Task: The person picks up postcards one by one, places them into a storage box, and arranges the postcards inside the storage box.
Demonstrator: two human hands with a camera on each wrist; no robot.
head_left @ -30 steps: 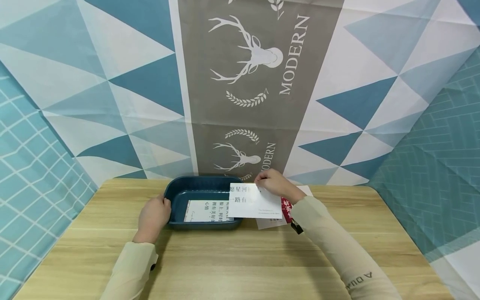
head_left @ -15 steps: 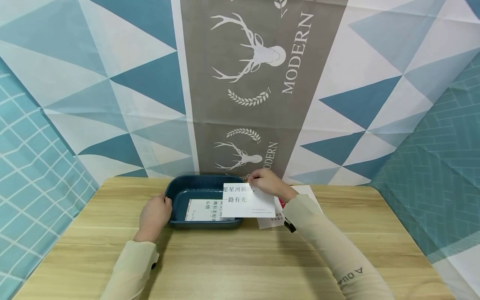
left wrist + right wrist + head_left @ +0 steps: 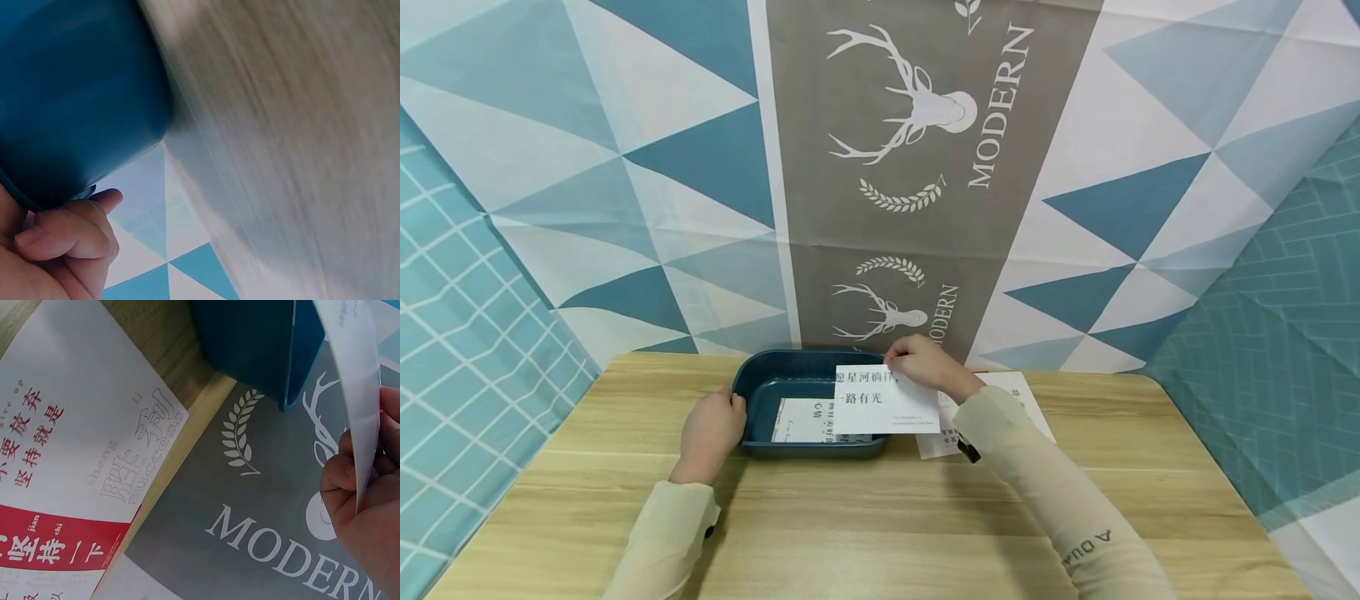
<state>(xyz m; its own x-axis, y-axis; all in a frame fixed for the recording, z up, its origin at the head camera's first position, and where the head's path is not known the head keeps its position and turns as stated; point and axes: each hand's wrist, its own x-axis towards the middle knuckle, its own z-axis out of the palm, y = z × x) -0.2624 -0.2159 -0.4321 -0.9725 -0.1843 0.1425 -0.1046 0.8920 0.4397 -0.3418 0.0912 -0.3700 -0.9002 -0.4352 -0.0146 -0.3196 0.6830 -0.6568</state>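
Observation:
A dark blue rectangular bin stands at the back of the wooden table, left of the middle. My left hand grips its left rim, fingers curled over the edge, as the left wrist view also shows. Inside lies a white card with dark printed characters. My right hand pinches another white printed card by its upper right corner. That card hangs over the bin's right part and covers its right rim. In the right wrist view the pinched card is seen nearly edge-on between thumb and fingers.
Beneath and beyond my right forearm, more printed cards lie on the table, right of the bin. One card bears a red band. A patterned cloth wall rises directly behind the table's back edge.
My right hand has moved left with the pinched card, bringing it further over the bin. More of the cards on the right has come into view. My left hand stays on the rim.

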